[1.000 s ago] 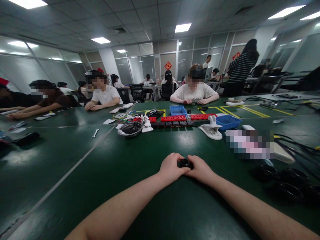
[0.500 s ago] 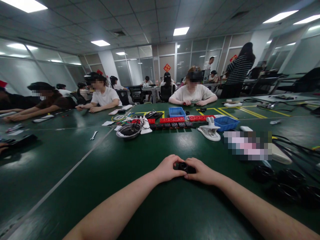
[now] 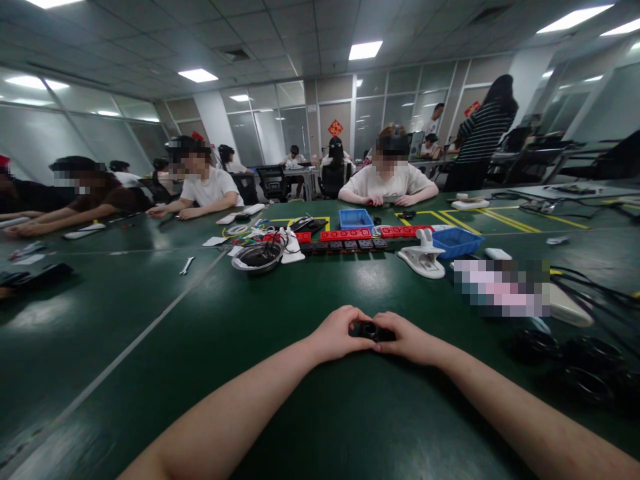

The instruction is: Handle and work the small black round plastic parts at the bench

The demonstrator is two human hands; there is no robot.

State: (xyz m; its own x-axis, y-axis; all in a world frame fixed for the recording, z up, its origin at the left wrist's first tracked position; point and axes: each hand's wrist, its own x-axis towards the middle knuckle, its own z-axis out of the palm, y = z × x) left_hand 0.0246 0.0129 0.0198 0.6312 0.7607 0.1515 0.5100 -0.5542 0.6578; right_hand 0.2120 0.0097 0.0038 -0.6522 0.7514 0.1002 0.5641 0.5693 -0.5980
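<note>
A small black part with a round opening (image 3: 370, 330) is held just above or on the green table (image 3: 280, 300); the exact gap cannot be told. My left hand (image 3: 343, 335) grips it from the left, thumb and fingers closed round its side. From the right, my right hand (image 3: 404, 339) pinches the same part, and the fingertips of both hands meet near its front. The fingers cover much of the part.
Black rings (image 3: 587, 383) lie at the right, near black cables. Ahead are a white clamp (image 3: 425, 260), a blue tray (image 3: 456, 242), red power strips (image 3: 346, 235) and a metal bowl (image 3: 256, 265). A wrench (image 3: 187, 266) lies left. People sit around the table.
Both hands and the black part have shifted very slightly to the right in view. The grip looks the same, and the camera view has moved a little.
</note>
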